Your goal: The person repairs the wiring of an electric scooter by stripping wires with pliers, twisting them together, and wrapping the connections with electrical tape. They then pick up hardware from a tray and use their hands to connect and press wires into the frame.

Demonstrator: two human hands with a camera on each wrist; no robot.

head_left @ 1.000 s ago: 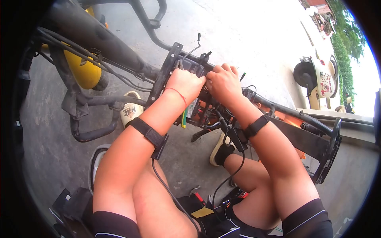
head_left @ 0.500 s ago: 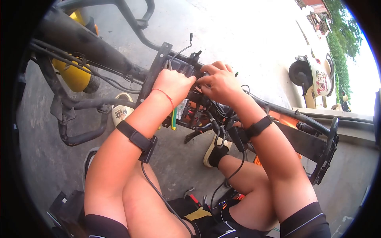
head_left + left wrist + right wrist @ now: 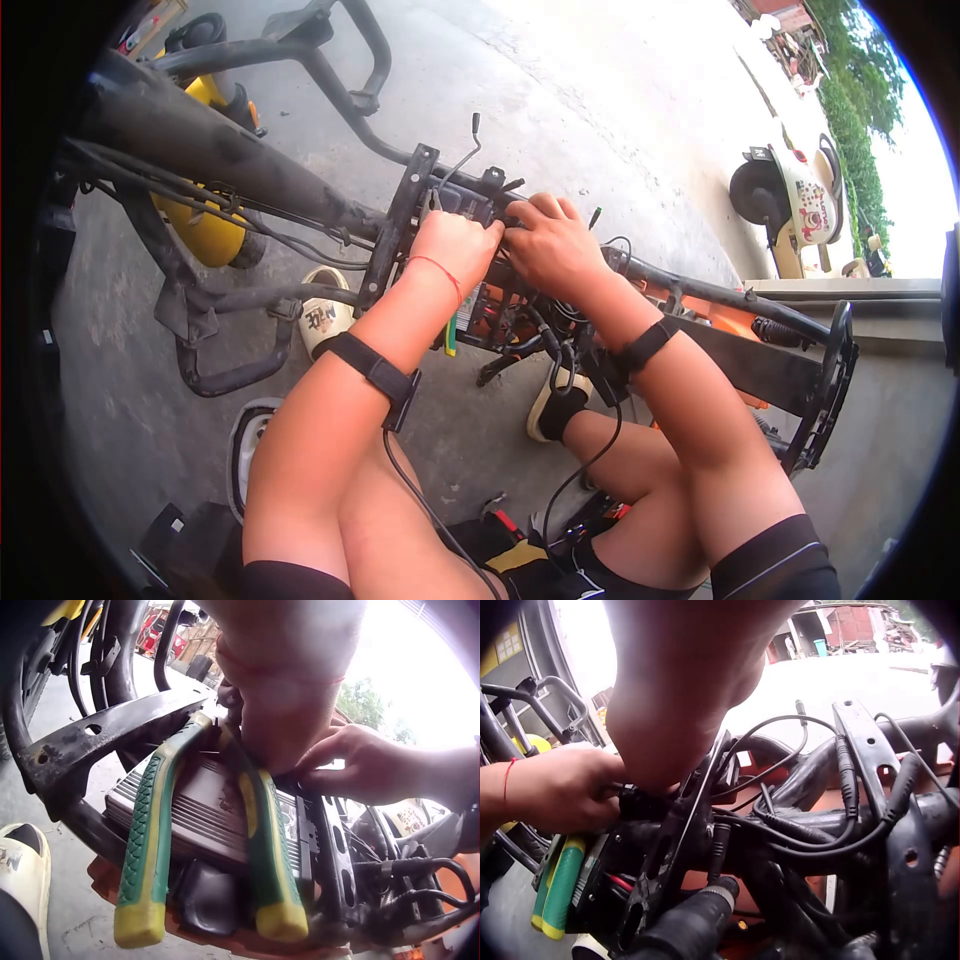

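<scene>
In the head view my left hand (image 3: 455,245) and right hand (image 3: 555,245) meet over a black vehicle frame, fingertips close together. The right wrist view shows left thumb and fingers pinching a small black connector (image 3: 641,804), with the right fingers at its other side, largely hidden behind the hand. Below the left hand are pliers with green and yellow handles (image 3: 150,840). Their handles stand spread over a finned metal box (image 3: 202,814), their head partly hidden by the hand; I cannot tell whether the palm bears on them.
Black cables with plugs (image 3: 847,776) run along the frame beside a slotted metal bracket (image 3: 874,750). A thick frame tube (image 3: 230,150) extends to the left. A red-handled tool (image 3: 503,515) lies near the person's lap. A white scooter (image 3: 805,195) stands at far right.
Half a second ago the right fingers were raised and more spread; now they are bent in against the left fingertips. The head view has shifted slightly. The left hand keeps its grip.
</scene>
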